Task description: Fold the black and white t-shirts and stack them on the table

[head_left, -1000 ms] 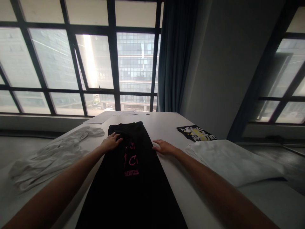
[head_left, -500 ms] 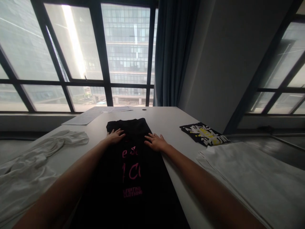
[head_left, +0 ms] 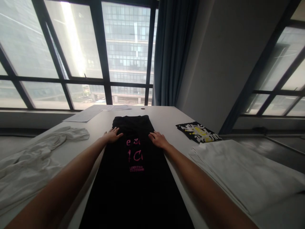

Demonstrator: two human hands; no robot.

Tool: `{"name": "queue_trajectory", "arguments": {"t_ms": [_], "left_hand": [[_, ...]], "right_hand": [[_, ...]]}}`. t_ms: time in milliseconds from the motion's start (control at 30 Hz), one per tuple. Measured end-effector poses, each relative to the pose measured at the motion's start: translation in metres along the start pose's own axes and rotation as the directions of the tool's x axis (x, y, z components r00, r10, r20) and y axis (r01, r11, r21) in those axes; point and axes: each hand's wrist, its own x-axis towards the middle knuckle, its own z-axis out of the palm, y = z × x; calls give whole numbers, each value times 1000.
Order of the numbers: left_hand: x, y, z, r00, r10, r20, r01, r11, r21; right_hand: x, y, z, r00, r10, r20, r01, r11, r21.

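Observation:
A black T-shirt (head_left: pixel 138 190) with pink lettering lies lengthwise on the white table (head_left: pixel 164 114), folded into a long strip. Its neck end points to the window and its near end runs out of the bottom of the view. On the shirt's upper left edge rests my left hand (head_left: pixel 111 135), fingers spread over the cloth. My right hand (head_left: pixel 157 139) touches the opposite edge at about the same height, its fingers stretched out and flat. Neither hand grips the fabric.
To the left lies a crumpled white garment (head_left: pixel 47 152), with paper sheets (head_left: pixel 83 114) behind it. At the right are a folded black shirt with white and yellow print (head_left: pixel 199 132) and folded white cloth (head_left: pixel 250 171). A curtain (head_left: pixel 166 54) hangs beyond the table.
The black shirt's upper end has shifted slightly right and away, its lettering now higher in view. My right hand has moved slightly right with its edge; my left hand lies nearer the left edge.

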Motion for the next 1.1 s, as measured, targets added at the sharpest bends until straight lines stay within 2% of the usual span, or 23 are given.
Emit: {"name": "queue_trajectory", "arguments": {"t_ms": [100, 200, 333, 433, 500, 600, 700, 767, 833, 867, 933, 1000, 1033, 1067, 1100], "left_hand": [[-38, -1, -1, 999, -24, 38, 23, 999, 28], [-87, 5, 3, 998, -47, 34, 46, 998, 39], [-156, 19, 11, 998, -50, 32, 48, 998, 50], [-201, 28, 12, 999, -30, 39, 28, 998, 53], [-227, 30, 8, 999, -15, 39, 12, 998, 67], [-260, 31, -1, 999, -32, -2, 32, 996, 79], [-287, 32, -6, 997, -74, -13, 73, 996, -45], [-300, 34, -9, 998, -57, 6, 57, 977, -206], [-309, 37, -13, 1000, -19, -10, 13, 902, -432], [-312, 38, -17, 1000, 1, -22, -13, 821, -571], [-318, 40, -25, 998, 57, -37, -63, 559, -827], [-323, 40, -32, 992, 126, -29, -64, 284, -957], [-325, 39, -35, 988, 158, -4, -36, 203, -979], [-327, 38, -37, 982, 184, 46, 12, 178, -984], [-328, 37, -38, 972, 204, 115, 74, 199, -977]], "right_hand": [[-26, -2, -8, 999, -8, 49, 5, 997, 75], [-62, -4, -18, 991, -104, 79, 93, 987, 128], [-118, -11, -30, 982, -137, 128, 126, 988, 89], [-159, -18, -37, 994, -64, 93, 59, 997, 51], [-183, -22, -42, 996, 4, 93, -12, 996, 86], [-212, -26, -47, 971, 71, 229, -131, 957, 258], [-229, -28, -52, 922, 14, 388, -195, 880, 433], [-233, -28, -55, 905, -64, 421, -201, 808, 554], [-232, -28, -59, 913, -119, 390, -203, 698, 687], [-232, -28, -62, 925, -140, 354, -194, 629, 753], [-232, -29, -68, 950, -185, 250, -139, 467, 873], [-234, -28, -74, 959, -225, 173, -91, 336, 938], [-235, -27, -77, 955, -237, 176, -96, 313, 945], [-237, -26, -79, 945, -245, 216, -129, 328, 936], [-238, -25, -80, 925, -250, 286, -179, 375, 909]]}}
